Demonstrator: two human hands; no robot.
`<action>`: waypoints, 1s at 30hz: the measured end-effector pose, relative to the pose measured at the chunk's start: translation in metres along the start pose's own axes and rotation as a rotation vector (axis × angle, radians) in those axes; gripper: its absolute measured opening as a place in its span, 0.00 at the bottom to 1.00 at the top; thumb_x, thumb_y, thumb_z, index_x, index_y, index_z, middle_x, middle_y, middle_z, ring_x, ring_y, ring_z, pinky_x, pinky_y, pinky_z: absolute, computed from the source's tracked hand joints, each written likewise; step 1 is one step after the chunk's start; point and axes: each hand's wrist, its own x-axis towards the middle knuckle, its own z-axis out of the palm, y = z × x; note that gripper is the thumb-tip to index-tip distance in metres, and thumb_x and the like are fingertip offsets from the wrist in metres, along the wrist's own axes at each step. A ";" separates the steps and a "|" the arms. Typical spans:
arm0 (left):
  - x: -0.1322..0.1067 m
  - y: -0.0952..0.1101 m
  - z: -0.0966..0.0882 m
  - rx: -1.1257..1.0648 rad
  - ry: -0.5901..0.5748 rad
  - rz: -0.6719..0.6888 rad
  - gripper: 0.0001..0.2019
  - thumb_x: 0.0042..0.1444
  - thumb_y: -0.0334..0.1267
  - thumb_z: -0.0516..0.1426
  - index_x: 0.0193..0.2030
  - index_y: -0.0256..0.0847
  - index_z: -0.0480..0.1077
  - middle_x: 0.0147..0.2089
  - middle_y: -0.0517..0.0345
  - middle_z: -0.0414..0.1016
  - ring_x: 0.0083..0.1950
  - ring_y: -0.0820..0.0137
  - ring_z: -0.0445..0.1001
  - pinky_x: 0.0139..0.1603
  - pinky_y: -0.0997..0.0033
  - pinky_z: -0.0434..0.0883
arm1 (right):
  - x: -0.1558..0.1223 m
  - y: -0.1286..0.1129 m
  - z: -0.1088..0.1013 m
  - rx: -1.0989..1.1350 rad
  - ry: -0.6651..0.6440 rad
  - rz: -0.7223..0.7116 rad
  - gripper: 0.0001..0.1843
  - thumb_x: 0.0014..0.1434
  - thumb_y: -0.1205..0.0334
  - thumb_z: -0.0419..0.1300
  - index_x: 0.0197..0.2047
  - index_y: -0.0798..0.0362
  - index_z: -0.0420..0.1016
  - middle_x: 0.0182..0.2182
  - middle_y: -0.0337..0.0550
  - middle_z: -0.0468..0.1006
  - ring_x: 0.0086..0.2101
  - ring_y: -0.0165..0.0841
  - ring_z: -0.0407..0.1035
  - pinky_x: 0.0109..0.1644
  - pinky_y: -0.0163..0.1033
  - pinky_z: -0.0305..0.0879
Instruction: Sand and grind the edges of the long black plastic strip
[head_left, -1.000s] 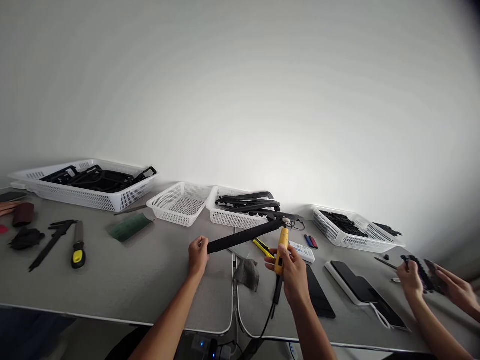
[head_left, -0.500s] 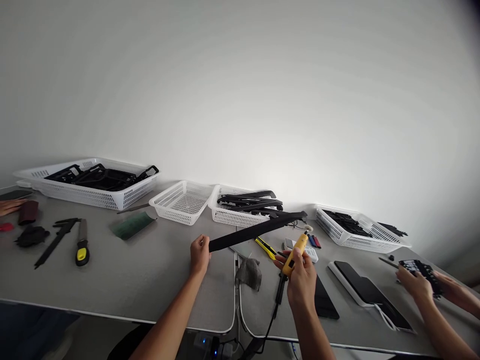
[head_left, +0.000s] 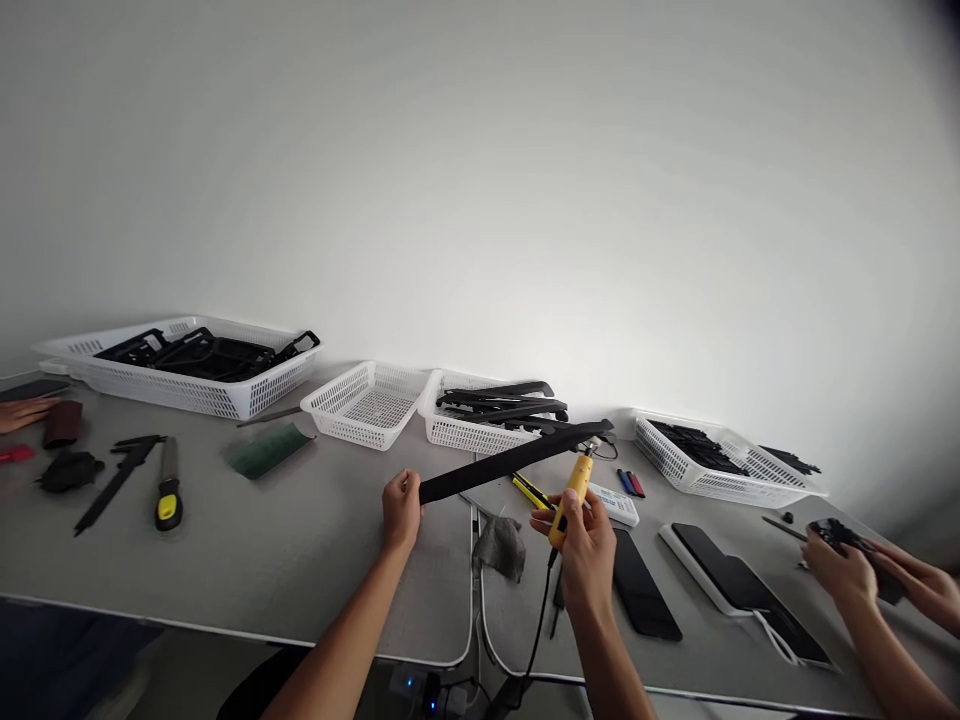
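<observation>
My left hand (head_left: 402, 510) is closed around the near end of a long black plastic strip (head_left: 502, 466), holding it aloft and slanting up to the right. In my right hand (head_left: 589, 548) is a yellow corded rotary tool (head_left: 573, 496), its pale round tip up at the strip's far end. Whether that tip touches the strip I cannot tell. Below the strip lie a yellow utility knife (head_left: 531, 491) and a crumpled grey cloth (head_left: 501, 547).
White baskets stand along the wall: one holds similar black strips (head_left: 501, 406), others black parts. A phone (head_left: 645, 585) lies right of my right hand. Left are green sandpaper (head_left: 268, 450) and a file (head_left: 169, 490). Another person's hands (head_left: 847, 578) work at the right.
My right hand has moved left with the rotary tool, bringing its tip closer to the strip's far end. My left hand and the strip stay almost unmoved. The other person's hands have shifted slightly.
</observation>
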 end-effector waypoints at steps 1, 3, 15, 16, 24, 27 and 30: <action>0.000 0.000 0.000 0.000 -0.001 -0.001 0.14 0.54 0.41 0.53 0.21 0.47 0.53 0.17 0.68 0.50 0.18 0.73 0.54 0.19 0.72 0.54 | -0.001 0.000 0.000 0.004 0.026 -0.012 0.28 0.56 0.39 0.69 0.50 0.50 0.71 0.35 0.37 0.78 0.28 0.36 0.78 0.32 0.42 0.79; 0.000 0.000 0.000 0.001 0.002 -0.001 0.14 0.54 0.41 0.53 0.21 0.47 0.53 0.18 0.68 0.50 0.19 0.73 0.54 0.19 0.72 0.54 | -0.001 -0.001 0.000 0.012 0.075 -0.031 0.28 0.56 0.38 0.69 0.49 0.50 0.71 0.35 0.36 0.78 0.27 0.35 0.78 0.32 0.42 0.79; -0.002 0.005 0.001 0.002 -0.005 -0.028 0.13 0.53 0.40 0.53 0.21 0.47 0.53 0.18 0.68 0.51 0.19 0.74 0.54 0.19 0.72 0.54 | -0.004 0.005 0.010 0.001 -0.034 0.029 0.27 0.56 0.40 0.69 0.49 0.49 0.71 0.35 0.37 0.77 0.29 0.36 0.78 0.32 0.41 0.78; -0.002 0.004 0.001 -0.001 -0.001 -0.027 0.13 0.53 0.40 0.52 0.21 0.47 0.53 0.18 0.68 0.51 0.19 0.73 0.54 0.19 0.72 0.54 | -0.006 0.007 0.011 0.009 -0.048 0.041 0.27 0.56 0.40 0.69 0.49 0.49 0.71 0.35 0.37 0.77 0.29 0.36 0.78 0.32 0.41 0.79; 0.000 -0.001 0.001 -0.013 0.003 -0.035 0.12 0.53 0.40 0.52 0.21 0.47 0.55 0.17 0.67 0.52 0.18 0.73 0.55 0.19 0.72 0.53 | -0.019 0.017 0.020 0.038 -0.004 0.051 0.26 0.59 0.38 0.66 0.49 0.49 0.70 0.36 0.36 0.75 0.29 0.35 0.78 0.34 0.42 0.80; 0.000 -0.001 0.001 -0.018 0.009 -0.038 0.12 0.54 0.40 0.52 0.22 0.47 0.55 0.17 0.67 0.51 0.19 0.73 0.54 0.19 0.72 0.53 | -0.018 0.017 0.018 0.066 0.054 0.041 0.24 0.60 0.38 0.65 0.47 0.48 0.67 0.35 0.34 0.74 0.30 0.35 0.78 0.36 0.43 0.80; -0.001 0.000 0.001 -0.019 0.002 -0.036 0.13 0.54 0.40 0.53 0.21 0.47 0.54 0.18 0.67 0.51 0.19 0.73 0.53 0.19 0.72 0.53 | -0.017 0.013 0.016 0.064 0.053 -0.002 0.24 0.60 0.38 0.65 0.47 0.47 0.67 0.35 0.35 0.74 0.30 0.35 0.78 0.35 0.42 0.80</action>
